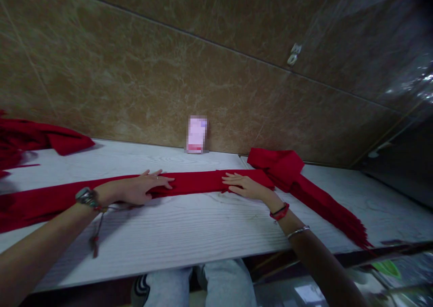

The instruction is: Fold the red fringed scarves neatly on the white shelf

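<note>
A long red scarf (196, 182) lies in a narrow folded strip across the white wood-grain table (203, 226). My left hand (142, 187) rests flat on the strip, fingers spread and pointing right. On the strip's right part lies my right hand (245, 185), its fingers stretched out to the left. Past it, the red cloth bends over itself in a loose fold (277, 165) against the wall. From that fold a fringed end (352, 228) slants down to the table's front edge. Whether fold and strip are one piece, I cannot tell.
More crumpled red cloth (43, 135) lies at the far left. A phone-like object (196, 135), blurred out, leans on the brown marbled wall (135, 72) behind the table. A green item (389, 268) and clear plastic show at the lower right. My legs (199, 284) are below the table edge.
</note>
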